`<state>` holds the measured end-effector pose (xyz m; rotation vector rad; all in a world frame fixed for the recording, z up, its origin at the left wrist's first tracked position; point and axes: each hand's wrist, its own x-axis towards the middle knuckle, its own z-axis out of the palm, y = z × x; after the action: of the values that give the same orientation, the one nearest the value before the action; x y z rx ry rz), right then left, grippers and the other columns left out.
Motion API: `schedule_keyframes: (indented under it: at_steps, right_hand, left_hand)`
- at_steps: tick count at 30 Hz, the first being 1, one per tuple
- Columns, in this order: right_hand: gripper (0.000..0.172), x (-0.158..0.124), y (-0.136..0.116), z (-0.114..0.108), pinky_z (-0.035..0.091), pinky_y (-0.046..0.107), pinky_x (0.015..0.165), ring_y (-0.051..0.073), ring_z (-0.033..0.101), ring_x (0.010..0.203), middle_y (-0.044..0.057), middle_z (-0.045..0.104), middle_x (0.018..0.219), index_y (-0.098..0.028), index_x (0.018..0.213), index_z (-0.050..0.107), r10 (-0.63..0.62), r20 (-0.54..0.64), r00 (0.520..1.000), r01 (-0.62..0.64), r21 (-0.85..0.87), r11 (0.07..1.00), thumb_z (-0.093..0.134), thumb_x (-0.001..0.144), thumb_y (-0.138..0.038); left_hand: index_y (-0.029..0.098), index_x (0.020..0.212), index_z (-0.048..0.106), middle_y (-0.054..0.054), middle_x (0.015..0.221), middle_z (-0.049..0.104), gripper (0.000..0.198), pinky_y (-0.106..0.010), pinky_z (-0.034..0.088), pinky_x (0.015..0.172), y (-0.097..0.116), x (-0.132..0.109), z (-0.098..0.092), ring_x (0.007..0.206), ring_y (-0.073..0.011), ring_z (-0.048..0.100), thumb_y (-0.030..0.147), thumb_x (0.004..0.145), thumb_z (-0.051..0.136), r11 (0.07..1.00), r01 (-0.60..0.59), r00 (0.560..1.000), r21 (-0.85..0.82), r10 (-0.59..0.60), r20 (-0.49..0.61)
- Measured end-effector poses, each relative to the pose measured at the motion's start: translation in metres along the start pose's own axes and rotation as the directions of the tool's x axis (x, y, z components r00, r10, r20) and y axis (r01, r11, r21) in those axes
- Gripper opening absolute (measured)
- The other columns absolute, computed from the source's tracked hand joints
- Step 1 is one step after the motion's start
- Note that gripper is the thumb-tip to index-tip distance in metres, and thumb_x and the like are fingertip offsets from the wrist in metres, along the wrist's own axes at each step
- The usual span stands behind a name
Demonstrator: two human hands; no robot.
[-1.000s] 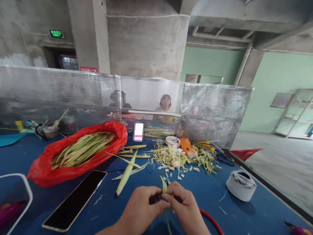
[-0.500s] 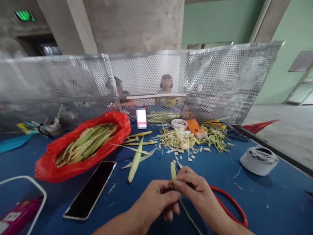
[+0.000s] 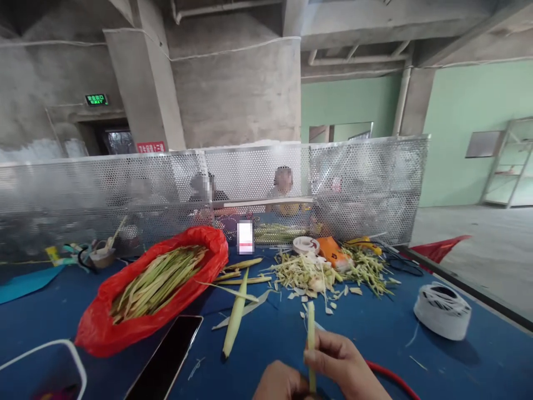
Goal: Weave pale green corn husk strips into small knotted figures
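My right hand (image 3: 339, 361) pinches a narrow pale-green plant strip (image 3: 311, 333) between thumb and fingers, its upper end standing up above them. Low at the frame's edge, my left hand (image 3: 280, 382) is curled around the strip's lower end; its fingertips are partly cut off. A small pale pointed thing shows behind my right fingers, too hidden to name. Beyond my hands lies a heap of pale plant scraps (image 3: 302, 272). To their left rests a pale-green pointed husk (image 3: 236, 319) with a dark end. A red curved tube (image 3: 395, 379) passes by my right wrist.
A red plastic bag (image 3: 94, 333) holds long dried leaves (image 3: 160, 283). Beside it lies a phone (image 3: 169, 358). A white roll (image 3: 442, 311) stands at right; a tape roll (image 3: 305, 245) and orange packet (image 3: 332, 251) sit behind the scraps. People sit beyond the perforated metal screen (image 3: 366, 183).
The view has tilted up, so both hands sit lower in the picture. My left hand has dropped toward the strip's lower end, and the strip now stands more upright in my right hand.
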<state>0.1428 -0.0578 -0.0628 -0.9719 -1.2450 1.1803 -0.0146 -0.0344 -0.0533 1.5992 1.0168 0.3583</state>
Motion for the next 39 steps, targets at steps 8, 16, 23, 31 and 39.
schedule_keyframes:
  at_steps: [8, 16, 23, 31, 39]
  right_hand:
    - [0.021, -0.025, -0.017, 0.004, 0.041, 0.029, 0.060, 0.016, 0.058, 0.059, 0.004, 0.067, 0.070, -0.020, 0.094, 0.066, -0.609, 0.527, 0.592, 0.690, -0.723, 0.045, 0.047, 0.090, -0.012]
    - [0.032, -0.027, 0.007, 0.000, 0.035, 0.039, 0.079, 0.020, 0.063, 0.071, 0.004, 0.072, 0.077, -0.016, 0.106, 0.065, -0.435, 0.692, 0.576, 0.611, -0.718, -0.332, 0.037, 0.093, -0.007]
    - [0.032, -0.021, 0.000, 0.011, 0.036, 0.036, 0.075, 0.018, 0.060, 0.065, 0.004, 0.069, 0.072, -0.016, 0.103, 0.065, -0.443, 0.656, 0.611, 0.653, -0.734, -0.186, 0.033, 0.099, -0.018]
    - [0.031, -0.021, 0.014, 0.017, 0.038, 0.033, 0.077, 0.016, 0.060, 0.064, 0.001, 0.065, 0.067, -0.019, 0.102, 0.068, -0.573, 0.665, 0.479, 0.656, -0.705, -0.269, 0.038, 0.096, -0.010]
    - [0.053, -0.024, 0.015, 0.030, 0.036, 0.038, 0.091, 0.021, 0.060, 0.082, 0.007, 0.069, 0.082, -0.019, 0.093, 0.070, -0.563, 0.635, 0.529, 0.676, -0.716, -0.173, 0.017, 0.102, -0.018]
  left_hand:
    - [0.015, 0.067, 0.066, 0.000, 0.053, 0.058, 0.034, -0.022, 0.012, 0.040, 0.020, -0.003, -0.004, 0.040, -0.0076, 0.043, 0.049, 0.068, 0.061, 0.890, 0.071, 0.978, -0.451, -0.150, -0.142]
    - [0.011, 0.087, 0.070, -0.008, 0.073, 0.070, 0.039, -0.019, 0.014, 0.041, 0.011, 0.003, -0.003, 0.055, -0.0091, 0.051, 0.047, 0.079, 0.059, 0.774, 0.014, 0.946, -0.633, -0.214, -0.242]
    - [0.012, 0.093, 0.068, -0.006, 0.076, 0.070, 0.027, -0.017, 0.044, 0.050, 0.019, -0.001, -0.015, 0.063, -0.0115, 0.065, 0.036, 0.088, 0.057, 0.517, -0.018, 0.957, -0.856, -0.238, -0.165]
    - [0.008, 0.084, 0.066, -0.008, 0.068, 0.068, 0.025, -0.019, 0.047, 0.053, 0.015, 0.001, -0.002, 0.055, -0.0115, 0.064, 0.032, 0.088, 0.057, 0.472, -0.036, 0.952, -0.881, -0.252, -0.174]
    - [0.011, 0.072, 0.071, -0.004, 0.062, 0.065, 0.025, -0.018, 0.042, 0.055, 0.011, -0.003, 0.016, 0.055, -0.0100, 0.057, 0.035, 0.071, 0.072, 0.543, -0.039, 0.966, -0.839, -0.194, -0.170]
